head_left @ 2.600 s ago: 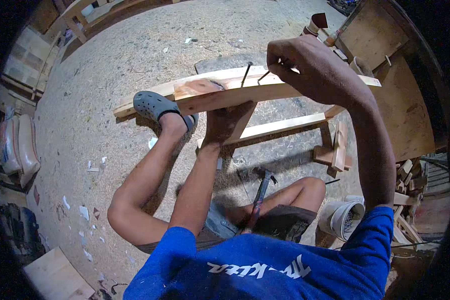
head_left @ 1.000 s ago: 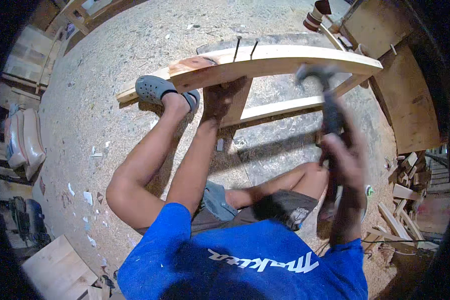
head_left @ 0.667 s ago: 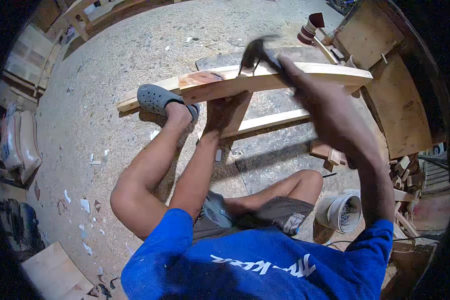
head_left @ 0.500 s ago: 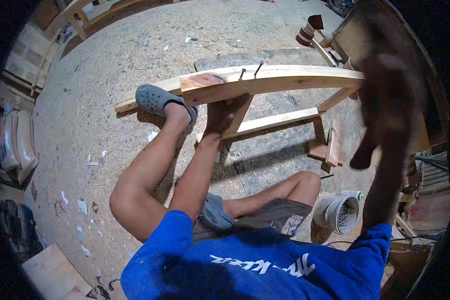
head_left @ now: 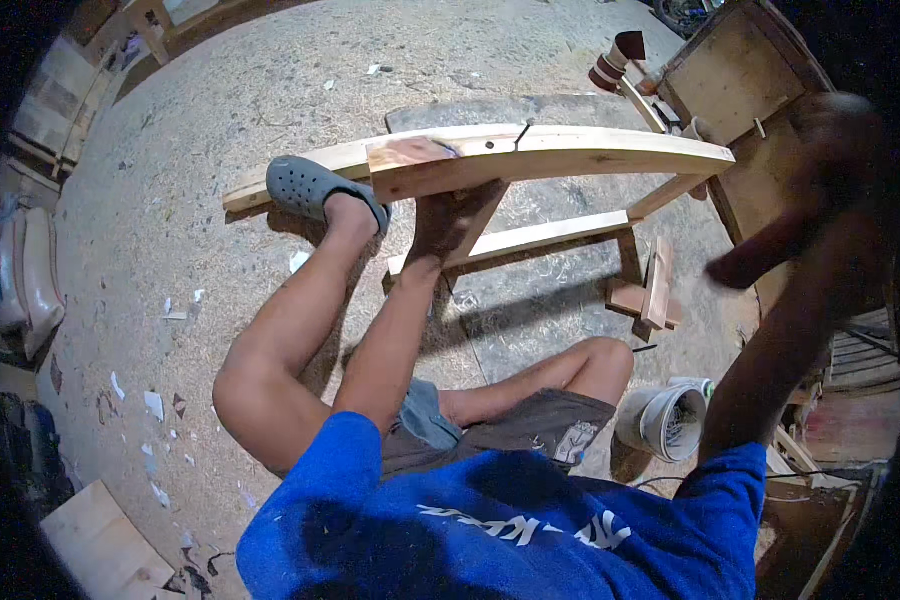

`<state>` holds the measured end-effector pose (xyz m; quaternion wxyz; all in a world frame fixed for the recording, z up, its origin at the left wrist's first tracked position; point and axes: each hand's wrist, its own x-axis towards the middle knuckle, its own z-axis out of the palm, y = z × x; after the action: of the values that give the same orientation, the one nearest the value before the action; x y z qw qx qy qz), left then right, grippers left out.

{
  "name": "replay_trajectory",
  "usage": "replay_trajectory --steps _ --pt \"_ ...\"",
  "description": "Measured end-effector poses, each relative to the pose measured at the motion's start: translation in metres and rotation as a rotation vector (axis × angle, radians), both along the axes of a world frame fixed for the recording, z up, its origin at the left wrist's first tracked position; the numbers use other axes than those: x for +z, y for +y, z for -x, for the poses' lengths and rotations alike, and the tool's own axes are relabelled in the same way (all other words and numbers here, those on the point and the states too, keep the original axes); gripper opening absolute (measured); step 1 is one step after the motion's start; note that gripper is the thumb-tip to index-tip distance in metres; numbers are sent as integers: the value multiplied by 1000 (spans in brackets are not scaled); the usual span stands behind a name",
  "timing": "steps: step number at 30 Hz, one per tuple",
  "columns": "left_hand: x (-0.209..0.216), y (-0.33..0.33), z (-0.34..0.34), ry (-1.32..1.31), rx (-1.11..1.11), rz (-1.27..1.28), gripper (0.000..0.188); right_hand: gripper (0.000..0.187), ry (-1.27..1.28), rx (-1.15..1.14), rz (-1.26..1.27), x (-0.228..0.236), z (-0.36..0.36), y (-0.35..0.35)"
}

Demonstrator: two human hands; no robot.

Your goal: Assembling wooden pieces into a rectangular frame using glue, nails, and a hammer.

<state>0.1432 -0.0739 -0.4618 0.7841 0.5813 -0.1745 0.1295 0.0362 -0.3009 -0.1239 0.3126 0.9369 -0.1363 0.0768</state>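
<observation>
A light wooden frame (head_left: 580, 150) lies on its side, its slightly curved beam uppermost. One nail (head_left: 523, 136) stands tilted out of the beam; left of it, a dark nail head (head_left: 490, 146) sits level with the wood. Below the beam, my left hand (head_left: 442, 228) is closed around the frame's short upright (head_left: 478, 222), its fingers partly hidden. My right hand (head_left: 842, 205) is raised at the far right, dark and blurred, closed on a hammer (head_left: 755, 258). The hammer's handle points down and left; its head is hard to make out.
A white bucket of nails (head_left: 675, 425) stands by my right knee. Wood offcuts (head_left: 656, 285) lie under the frame's right end. My left foot in a grey clog (head_left: 305, 188) is against a wooden rail (head_left: 245, 197). Rolled sandpaper (head_left: 620, 62) and a wooden panel (head_left: 735, 75) are farther off.
The left nail, which stuck up beside the other, is now level with the beam. My right hand has swung farther right with the hammer. My left hand keeps its hold.
</observation>
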Motion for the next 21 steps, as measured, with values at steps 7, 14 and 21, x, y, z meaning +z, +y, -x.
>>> replay_trajectory --steps 7,14,21 --pt "-10 13 -2 15 308 -694 42 50 -72 809 -452 -117 3 53" --pt "11 5 10 24 52 -111 51 53 -557 902 -1644 -94 56 52" --pt "-30 40 16 -48 255 -290 32 51 -441 568 -1586 -124 103 -14"
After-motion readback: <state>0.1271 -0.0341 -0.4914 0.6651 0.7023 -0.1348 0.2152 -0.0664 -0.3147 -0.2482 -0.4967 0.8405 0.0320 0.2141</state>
